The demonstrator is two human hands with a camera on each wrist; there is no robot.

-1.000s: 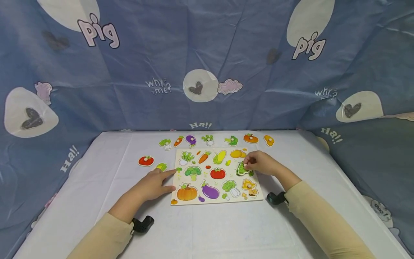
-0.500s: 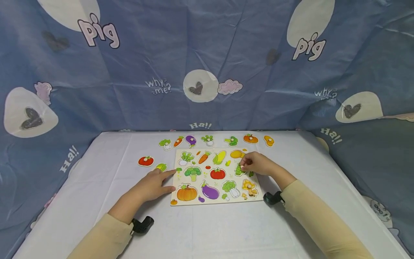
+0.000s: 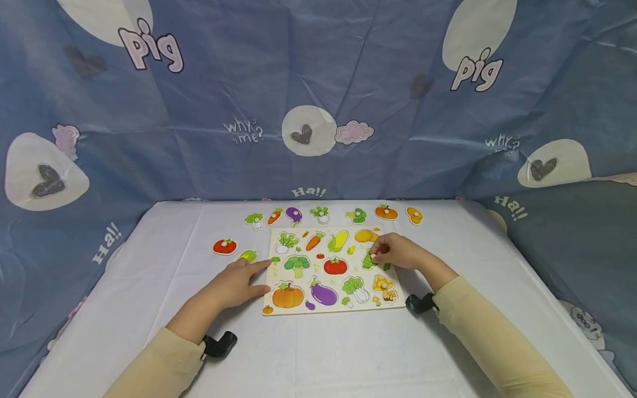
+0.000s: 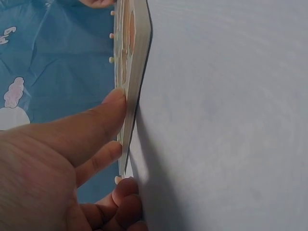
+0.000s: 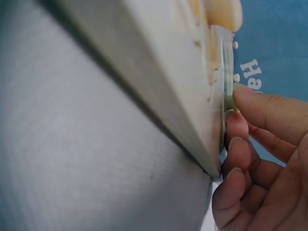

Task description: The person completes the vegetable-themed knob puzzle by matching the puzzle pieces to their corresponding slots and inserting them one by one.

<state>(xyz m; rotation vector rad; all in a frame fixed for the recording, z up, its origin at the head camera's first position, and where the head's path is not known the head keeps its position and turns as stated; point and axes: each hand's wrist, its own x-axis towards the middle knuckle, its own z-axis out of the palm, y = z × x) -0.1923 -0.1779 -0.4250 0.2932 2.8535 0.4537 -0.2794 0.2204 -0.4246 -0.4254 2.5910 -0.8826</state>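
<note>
A wooden vegetable puzzle board (image 3: 306, 311) lies on the table, with a green leafy-looking puzzle piece (image 3: 367, 261) over its right side. My right hand (image 3: 396, 251) pinches that piece at its knob between thumb and fingertips; the hand hides part of it. In the right wrist view, the thumb (image 5: 269, 108) presses toward the index finger close over the board. My left hand (image 3: 236, 283) rests at the board's left edge, thumb and index finger extended onto it. The left wrist view shows the thumb (image 4: 91, 127) on the board's edge. A mushroom piece (image 3: 380, 283) sits in the lower right recess.
Behind the board lie loose knobbed pieces, including a carrot (image 3: 274, 217), an eggplant (image 3: 293, 214), a broccoli (image 3: 354, 216) and a pumpkin (image 3: 383, 213). A tomato piece (image 3: 225, 247) and a corn piece (image 3: 248, 256) lie near the left hand. A blue curtain (image 3: 209, 166) hangs behind.
My right hand has shifted slightly left with the green piece, which now lines up with the board's right-hand recess; it then holds almost still. The left hand has stayed in place.
</note>
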